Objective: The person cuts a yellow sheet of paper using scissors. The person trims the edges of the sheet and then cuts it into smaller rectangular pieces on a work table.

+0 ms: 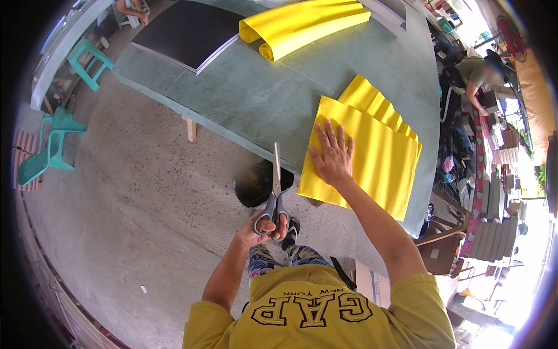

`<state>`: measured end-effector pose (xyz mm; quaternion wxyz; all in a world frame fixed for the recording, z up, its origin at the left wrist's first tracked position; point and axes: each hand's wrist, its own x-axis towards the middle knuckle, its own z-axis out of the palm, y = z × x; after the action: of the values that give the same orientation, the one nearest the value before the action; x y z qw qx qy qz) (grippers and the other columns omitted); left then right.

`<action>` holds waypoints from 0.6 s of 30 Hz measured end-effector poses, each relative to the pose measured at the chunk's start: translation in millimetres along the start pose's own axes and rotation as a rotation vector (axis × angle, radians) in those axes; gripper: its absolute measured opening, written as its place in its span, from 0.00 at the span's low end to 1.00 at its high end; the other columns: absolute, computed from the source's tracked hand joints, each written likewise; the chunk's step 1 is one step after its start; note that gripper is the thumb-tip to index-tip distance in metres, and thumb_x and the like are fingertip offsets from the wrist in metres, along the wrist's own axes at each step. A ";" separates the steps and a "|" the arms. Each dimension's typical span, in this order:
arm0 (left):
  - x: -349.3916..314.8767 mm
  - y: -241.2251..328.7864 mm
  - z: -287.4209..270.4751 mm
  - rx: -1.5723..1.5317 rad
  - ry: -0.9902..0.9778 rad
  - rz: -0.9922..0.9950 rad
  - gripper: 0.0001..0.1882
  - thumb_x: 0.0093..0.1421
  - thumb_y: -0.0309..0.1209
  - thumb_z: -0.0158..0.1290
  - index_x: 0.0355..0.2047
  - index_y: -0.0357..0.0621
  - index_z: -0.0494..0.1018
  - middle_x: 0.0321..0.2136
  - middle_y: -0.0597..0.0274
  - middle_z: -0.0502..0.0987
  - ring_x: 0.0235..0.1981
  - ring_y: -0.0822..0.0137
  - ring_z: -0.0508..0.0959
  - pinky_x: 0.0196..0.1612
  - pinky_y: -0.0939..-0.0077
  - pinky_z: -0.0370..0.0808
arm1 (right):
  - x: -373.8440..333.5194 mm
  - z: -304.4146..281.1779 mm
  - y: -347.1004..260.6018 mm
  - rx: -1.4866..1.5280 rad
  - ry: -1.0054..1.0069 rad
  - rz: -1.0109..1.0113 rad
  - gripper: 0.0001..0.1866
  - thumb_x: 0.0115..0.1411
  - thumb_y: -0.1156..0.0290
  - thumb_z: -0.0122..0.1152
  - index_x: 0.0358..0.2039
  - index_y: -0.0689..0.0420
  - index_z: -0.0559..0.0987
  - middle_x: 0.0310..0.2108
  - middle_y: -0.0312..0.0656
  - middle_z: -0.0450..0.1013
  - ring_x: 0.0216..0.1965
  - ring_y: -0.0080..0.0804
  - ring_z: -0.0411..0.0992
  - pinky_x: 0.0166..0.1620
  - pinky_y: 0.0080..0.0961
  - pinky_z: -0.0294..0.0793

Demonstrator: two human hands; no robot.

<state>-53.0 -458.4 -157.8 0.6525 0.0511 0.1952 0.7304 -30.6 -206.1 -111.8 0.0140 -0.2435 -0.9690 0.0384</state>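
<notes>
L hand (253, 231) curled, R hand (335, 157) flat

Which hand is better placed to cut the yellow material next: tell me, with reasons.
Probably the left hand: it holds the scissors by their handles, while the right hand rests flat on the yellow material.

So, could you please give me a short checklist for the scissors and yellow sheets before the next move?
1. Scissors held by left hand: ok.
2. Scissors pointing away from body: ok.
3. Right hand flat on yellow sheets: ok.
4. Sheets' edges lined up: not ok, one sticks out behind.
5. Sheets fully on table: not ok, near-left corner overhangs.
6. Number of layers: cannot tell.
</notes>
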 end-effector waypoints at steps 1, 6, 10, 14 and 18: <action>-2.8 -2.5 -2.9 0.033 -0.023 -0.027 0.22 0.43 0.37 0.63 0.35 0.38 0.70 0.25 0.59 0.74 0.23 0.72 0.72 0.26 0.82 0.67 | -0.4 -0.5 0.5 0.013 0.004 -0.005 0.31 0.59 0.46 0.36 0.61 0.42 0.53 0.64 0.39 0.42 0.65 0.45 0.37 0.61 0.52 0.33; -28.2 -12.2 4.9 0.156 0.027 -0.165 0.25 0.43 0.42 0.64 0.35 0.40 0.69 0.26 0.61 0.74 0.24 0.75 0.71 0.24 0.85 0.63 | -3.4 0.8 6.5 0.116 0.195 -0.094 0.26 0.56 0.53 0.48 0.55 0.46 0.63 0.58 0.42 0.54 0.60 0.46 0.48 0.59 0.50 0.45; -48.6 -24.7 5.5 0.101 0.009 -0.148 0.28 0.41 0.43 0.63 0.37 0.40 0.69 0.28 0.61 0.74 0.26 0.74 0.72 0.25 0.84 0.63 | -21.4 -17.1 4.7 0.253 0.153 -0.289 0.25 0.48 0.60 0.61 0.47 0.50 0.70 0.46 0.41 0.64 0.49 0.42 0.60 0.51 0.41 0.60; -62.1 -31.9 8.8 0.043 -0.025 -0.180 0.31 0.37 0.41 0.62 0.40 0.39 0.67 0.31 0.59 0.74 0.30 0.70 0.72 0.31 0.81 0.65 | -55.0 -51.0 -8.6 0.170 -0.085 -0.367 0.31 0.42 0.55 0.66 0.47 0.50 0.70 0.47 0.40 0.64 0.50 0.43 0.61 0.52 0.40 0.61; -61.2 -41.1 5.4 0.140 -0.121 -0.293 0.33 0.36 0.43 0.64 0.41 0.39 0.67 0.34 0.58 0.74 0.34 0.68 0.73 0.36 0.79 0.68 | -55.2 -50.4 5.9 0.247 -0.189 -0.349 0.33 0.40 0.55 0.67 0.48 0.52 0.70 0.49 0.41 0.64 0.52 0.43 0.60 0.53 0.38 0.62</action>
<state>-4.1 -513.9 -156.3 0.7575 0.1114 0.2113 0.6075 23.1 -223.6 -62.5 -0.0408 -0.0639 -0.9814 0.1762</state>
